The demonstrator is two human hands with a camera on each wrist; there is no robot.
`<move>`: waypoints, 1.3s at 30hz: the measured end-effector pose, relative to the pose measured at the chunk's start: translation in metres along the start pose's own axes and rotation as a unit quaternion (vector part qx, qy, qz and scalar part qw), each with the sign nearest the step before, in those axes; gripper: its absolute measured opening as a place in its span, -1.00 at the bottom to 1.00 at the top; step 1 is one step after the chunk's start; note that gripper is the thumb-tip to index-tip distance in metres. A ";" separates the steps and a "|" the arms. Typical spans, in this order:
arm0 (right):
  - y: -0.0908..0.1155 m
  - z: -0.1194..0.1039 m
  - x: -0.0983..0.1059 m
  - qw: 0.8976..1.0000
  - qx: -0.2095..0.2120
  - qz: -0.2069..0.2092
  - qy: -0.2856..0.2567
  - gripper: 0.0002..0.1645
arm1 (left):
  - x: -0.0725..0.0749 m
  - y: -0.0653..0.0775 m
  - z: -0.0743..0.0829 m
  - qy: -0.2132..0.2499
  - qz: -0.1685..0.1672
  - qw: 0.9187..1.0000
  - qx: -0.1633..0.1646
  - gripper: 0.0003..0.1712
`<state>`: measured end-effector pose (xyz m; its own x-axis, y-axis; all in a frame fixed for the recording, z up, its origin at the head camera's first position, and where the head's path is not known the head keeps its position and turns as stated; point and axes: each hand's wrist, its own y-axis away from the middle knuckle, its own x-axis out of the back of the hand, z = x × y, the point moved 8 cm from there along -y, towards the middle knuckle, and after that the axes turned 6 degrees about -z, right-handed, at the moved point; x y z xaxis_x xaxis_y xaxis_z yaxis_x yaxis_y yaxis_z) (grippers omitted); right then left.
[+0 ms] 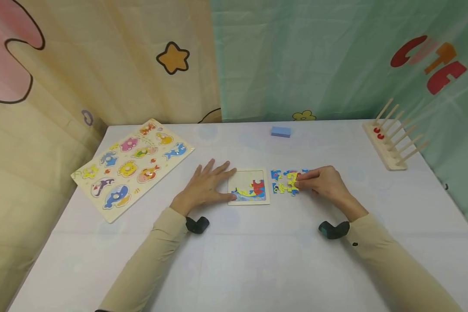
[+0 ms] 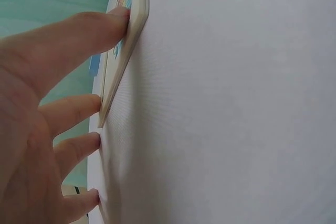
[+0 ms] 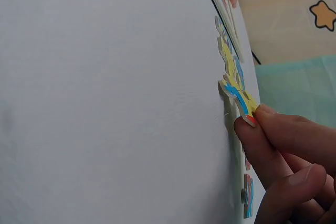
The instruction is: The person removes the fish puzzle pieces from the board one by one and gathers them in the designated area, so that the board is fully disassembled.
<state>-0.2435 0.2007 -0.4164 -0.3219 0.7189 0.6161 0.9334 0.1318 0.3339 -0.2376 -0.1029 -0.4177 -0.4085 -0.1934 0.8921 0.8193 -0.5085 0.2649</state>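
Observation:
A square puzzle board [image 1: 243, 177] lies mid-table in the head view, its lower part filled with red, yellow and blue pieces. My left hand [image 1: 204, 186] spreads its fingers at the board's left side. Its thumb [image 2: 118, 19] presses on the lower left corner, and the index fingertip is at the left edge. To the right of the board, my right hand [image 1: 329, 186] pinches a yellow, blue and red jigsaw piece [image 3: 240, 98] between thumb and finger, tilted up at one side. Several loose jigsaw pieces [image 1: 275, 174] lie around and partly under that hand.
At the left lies a large wooden animal knob puzzle [image 1: 134, 162]. A blue block [image 1: 281, 131] sits near the back edge. On the right stands a wooden peg rack [image 1: 390, 154] with red beads [image 1: 376, 130] at its pegs. Curtains hang behind the white table [image 1: 249, 260].

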 end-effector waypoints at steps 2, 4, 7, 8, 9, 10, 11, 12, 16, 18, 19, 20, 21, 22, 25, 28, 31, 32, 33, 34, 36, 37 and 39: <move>0.000 0.003 0.002 1.000 -0.002 0.005 0.001 -0.62 | 0.000 0.000 0.000 -0.005 0.000 1.000 -0.001 -0.01; 0.001 0.004 0.004 1.000 0.002 0.012 0.006 -0.64 | 0.001 0.000 0.000 -0.008 0.000 1.000 -0.002 -0.01; 0.000 0.002 0.004 0.999 0.014 0.021 0.021 -0.68 | 0.000 0.000 0.001 -0.013 0.003 1.000 -0.005 0.00; 0.000 0.001 0.004 0.999 0.018 0.023 0.027 -0.69 | 0.000 0.000 0.001 -0.012 0.003 1.000 -0.005 0.00; 0.000 0.000 0.003 0.999 0.020 0.024 0.033 -0.69 | 0.000 0.000 0.001 -0.011 0.004 1.000 -0.006 -0.01; 0.000 -0.001 0.002 0.999 0.023 0.024 0.038 -0.70 | 0.000 0.000 0.001 -0.011 0.004 1.000 -0.007 -0.01; -0.001 -0.001 0.002 0.999 0.024 0.025 0.042 -0.71 | 0.000 -0.001 0.000 -0.010 0.005 1.000 -0.007 -0.01; -0.001 -0.002 0.001 0.998 0.025 0.023 0.044 -0.71 | 0.000 -0.001 0.000 -0.009 0.006 1.000 -0.008 -0.01; -0.001 -0.002 0.000 0.998 0.026 0.022 0.046 -0.71 | 0.000 0.000 0.001 -0.009 0.007 1.000 -0.008 -0.01; -0.001 -0.002 0.000 0.998 0.027 0.022 0.047 -0.72 | 0.000 0.000 0.001 -0.009 0.006 1.000 -0.007 -0.01; -0.001 -0.003 0.000 0.998 0.028 0.023 0.047 -0.72 | 0.000 0.000 0.001 -0.010 0.006 1.000 -0.007 -0.01; 0.000 -0.003 0.000 0.998 0.028 0.023 0.048 -0.73 | 0.001 0.000 0.001 -0.010 0.006 1.000 -0.007 -0.01; 0.000 -0.003 0.000 0.998 0.030 0.023 0.049 -0.73 | 0.001 0.000 0.001 -0.009 0.006 1.000 -0.007 -0.01; 0.000 -0.004 0.000 0.998 0.031 0.023 0.049 -0.74 | 0.000 0.000 0.001 -0.010 0.006 1.000 -0.007 -0.01; -0.001 -0.006 -0.001 0.998 0.038 0.023 0.050 -0.75 | 0.000 0.000 0.000 -0.010 0.007 1.000 -0.006 -0.01; -0.001 -0.007 -0.001 0.998 0.043 0.025 0.050 -0.77 | 0.000 0.000 0.000 -0.008 0.008 1.000 -0.006 -0.01; -0.002 -0.006 -0.001 0.998 0.043 0.022 0.051 -0.76 | 0.000 0.000 0.000 -0.007 0.007 1.000 -0.006 -0.01; -0.002 -0.006 -0.001 0.998 0.043 0.021 0.052 -0.75 | 0.000 0.000 0.000 -0.007 0.006 1.000 -0.006 -0.01; -0.002 -0.006 -0.001 0.998 0.042 0.020 0.052 -0.74 | 0.000 0.000 0.000 -0.008 0.006 1.000 -0.006 -0.01; -0.002 -0.006 0.000 0.998 0.042 0.020 0.053 -0.73 | 0.000 0.000 0.000 -0.008 0.005 1.000 -0.005 -0.01; -0.002 -0.006 0.001 0.997 0.042 0.023 0.055 -0.71 | -0.001 -0.001 0.000 -0.007 0.003 1.000 -0.004 -0.01; -0.002 -0.007 0.002 0.997 0.043 0.025 0.055 -0.71 | -0.001 -0.001 0.000 -0.006 0.003 1.000 -0.004 -0.01; -0.002 -0.009 0.003 0.997 0.046 0.029 0.055 -0.72 | 0.000 -0.001 0.000 -0.004 0.002 1.000 -0.004 -0.01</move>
<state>-0.2480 0.1968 -0.4089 -0.2786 0.6478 0.7090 0.9596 0.1578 0.2329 -0.2384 -0.1025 -0.4182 -0.4019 -0.1891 0.8959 0.8180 -0.5138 0.2585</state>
